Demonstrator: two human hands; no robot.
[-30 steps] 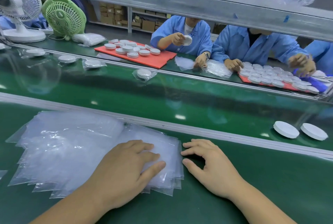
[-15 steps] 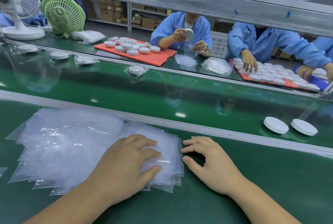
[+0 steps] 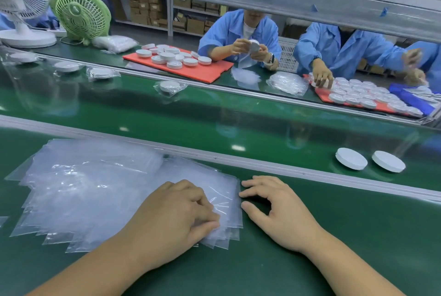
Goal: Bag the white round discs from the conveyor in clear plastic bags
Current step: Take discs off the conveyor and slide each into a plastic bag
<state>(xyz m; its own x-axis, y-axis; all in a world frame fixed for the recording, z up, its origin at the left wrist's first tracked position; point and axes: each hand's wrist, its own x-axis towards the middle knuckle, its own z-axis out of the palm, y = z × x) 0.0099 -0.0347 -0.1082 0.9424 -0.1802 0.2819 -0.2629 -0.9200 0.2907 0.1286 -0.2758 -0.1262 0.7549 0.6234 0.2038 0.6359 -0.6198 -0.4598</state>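
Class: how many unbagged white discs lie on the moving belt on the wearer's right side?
2. One disc lies on the belt at right; the other disc sits just right of it, apart. More may be out of frame.

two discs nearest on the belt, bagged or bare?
Bare. Both white discs lie flat on the belt, apart, with no plastic film around them.

White discs (image 3: 351, 158), green belt (image 3: 214, 124), seemingly clear bags (image 3: 95, 188).
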